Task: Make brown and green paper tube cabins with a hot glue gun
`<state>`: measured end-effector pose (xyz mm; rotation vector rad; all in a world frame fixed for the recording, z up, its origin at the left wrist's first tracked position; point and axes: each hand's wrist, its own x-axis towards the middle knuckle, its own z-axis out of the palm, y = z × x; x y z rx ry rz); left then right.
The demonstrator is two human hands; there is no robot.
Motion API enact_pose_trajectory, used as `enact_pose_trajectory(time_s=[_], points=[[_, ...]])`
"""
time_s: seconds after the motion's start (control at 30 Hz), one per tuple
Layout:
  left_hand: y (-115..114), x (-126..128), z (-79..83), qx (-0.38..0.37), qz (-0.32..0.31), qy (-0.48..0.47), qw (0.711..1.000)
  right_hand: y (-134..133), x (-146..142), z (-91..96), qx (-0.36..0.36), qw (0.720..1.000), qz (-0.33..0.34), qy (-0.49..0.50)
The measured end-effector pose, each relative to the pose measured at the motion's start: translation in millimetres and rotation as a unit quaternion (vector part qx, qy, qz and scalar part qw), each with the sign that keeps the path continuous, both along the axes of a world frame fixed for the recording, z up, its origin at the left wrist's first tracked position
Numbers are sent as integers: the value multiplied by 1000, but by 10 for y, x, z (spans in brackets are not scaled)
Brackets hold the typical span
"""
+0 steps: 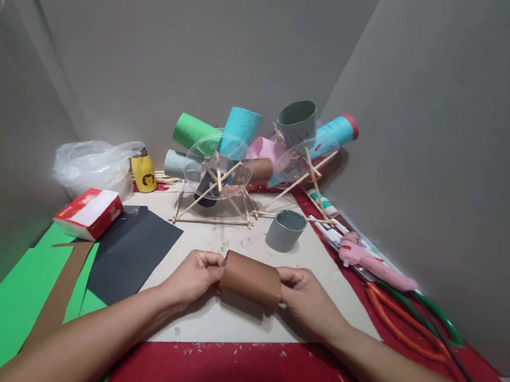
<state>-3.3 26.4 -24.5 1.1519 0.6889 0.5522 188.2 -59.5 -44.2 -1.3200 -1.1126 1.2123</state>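
Note:
A brown paper tube point(250, 279) lies sideways between my two hands, just above the beige board point(216, 318). My left hand point(194, 276) pinches its left end with the fingers curled. My right hand point(306, 301) grips its right end from below. Behind them stands a wheel of wooden sticks point(221, 189) that carries several coloured paper tubes: green point(193, 131), turquoise point(240, 129) and grey-green point(297, 122). A loose grey paper cup point(284, 230) sits on the board right of centre.
Green point(13, 303), brown point(59, 293) and black point(128, 254) paper sheets lie at left, with a red-and-white box point(89, 214), a yellow bottle point(143, 172) and a clear plastic bag point(88, 168). At right lie a pink glue gun point(373, 259), glue sticks point(324, 203) and orange-handled scissors point(399, 322). Grey walls close in.

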Motion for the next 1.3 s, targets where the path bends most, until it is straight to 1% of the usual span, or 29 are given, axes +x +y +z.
enact_pose_trajectory(time_s=[0.1,0.2,0.3,0.4,0.63,0.8,0.93,1.2,1.3], points=[[-21,8,0,18,-7,9,1000,15,-7,-57,-13,999,2,51],[-29,20,-38,21,-11,19,1000,37,-13,-65,-41,994,-1,99],[-38,33,-78,22,-19,14,999,39,-20,-48,-51,993,2,111],[-49,42,-79,29,-22,8,999,25,-38,-30,-54,992,1,114],[-44,38,-48,12,-17,26,999,28,-116,-5,-64,993,-15,94],[-30,31,-54,12,-27,33,999,9,-59,-76,-16,999,-22,30],[-31,33,-59,14,-30,31,999,3,9,-130,-3,1000,-23,4],[-9,45,-75,15,-9,35,999,60,-10,-32,9,999,-39,-19],[12,43,-82,13,0,37,999,99,9,-22,8,999,-39,-14]])
